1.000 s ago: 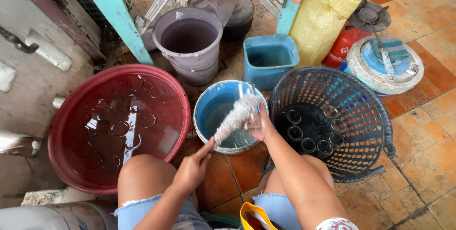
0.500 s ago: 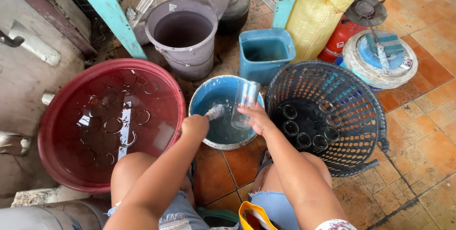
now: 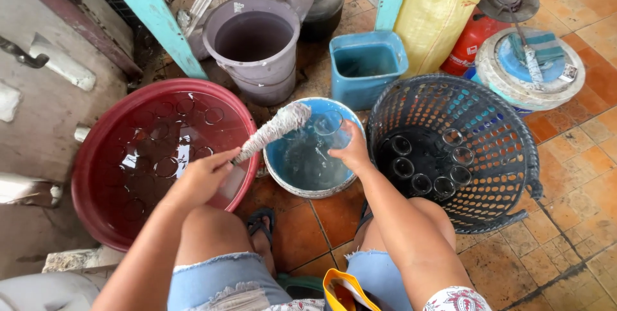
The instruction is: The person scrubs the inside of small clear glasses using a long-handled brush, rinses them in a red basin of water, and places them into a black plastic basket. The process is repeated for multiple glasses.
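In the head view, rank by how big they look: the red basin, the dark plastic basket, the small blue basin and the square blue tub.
1. red basin
2. dark plastic basket, nearly as large
3. small blue basin
4. square blue tub, smallest, though farther from the camera

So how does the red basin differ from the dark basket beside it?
The red basin has solid walls and holds water with glasses sunk in it; the dark basket has open mesh walls, with its glasses standing upright. The basin lies by the left hand, the basket by the right hand. Both are round.
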